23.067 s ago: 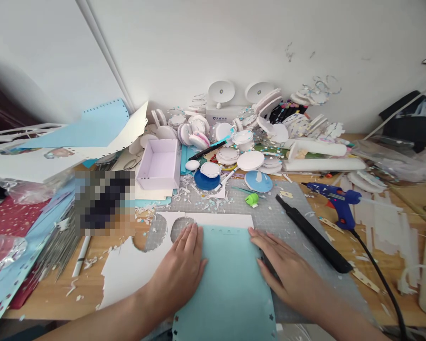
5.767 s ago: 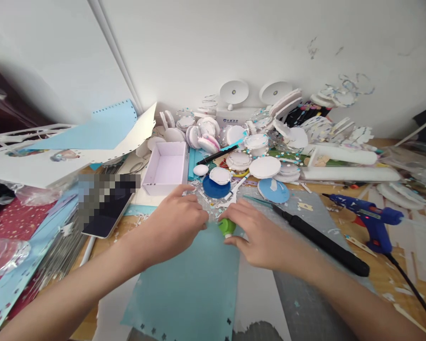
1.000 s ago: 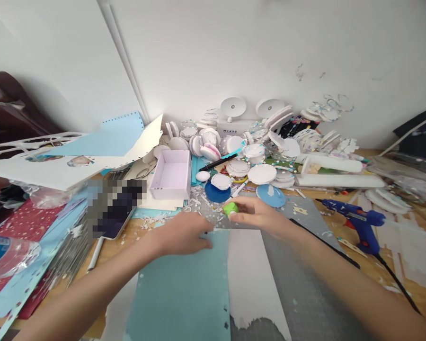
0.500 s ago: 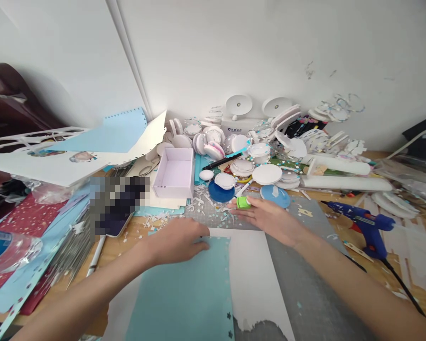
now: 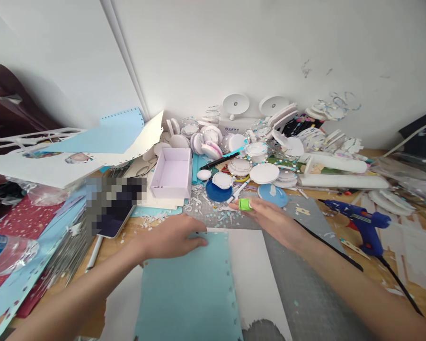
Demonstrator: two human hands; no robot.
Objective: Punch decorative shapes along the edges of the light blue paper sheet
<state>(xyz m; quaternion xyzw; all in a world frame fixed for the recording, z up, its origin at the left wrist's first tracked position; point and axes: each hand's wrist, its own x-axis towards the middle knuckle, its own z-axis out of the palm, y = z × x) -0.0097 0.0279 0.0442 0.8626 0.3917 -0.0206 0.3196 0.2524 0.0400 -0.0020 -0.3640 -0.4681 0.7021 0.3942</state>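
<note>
The small green plastic paper punch (image 5: pixel 245 204) is pinched in the fingertips of my right hand (image 5: pixel 270 219), over the grey cutting mat (image 5: pixel 287 293), just beyond the light blue paper sheet (image 5: pixel 188 289). My left hand (image 5: pixel 173 237) lies open and flat on that sheet's far corner. I'd press evenly there so the sheet can't skew on the white card (image 5: pixel 252 274) beneath.

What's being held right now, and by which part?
The right hand pinches the green punch around its body; the left hand only presses the blue sheet.
</note>
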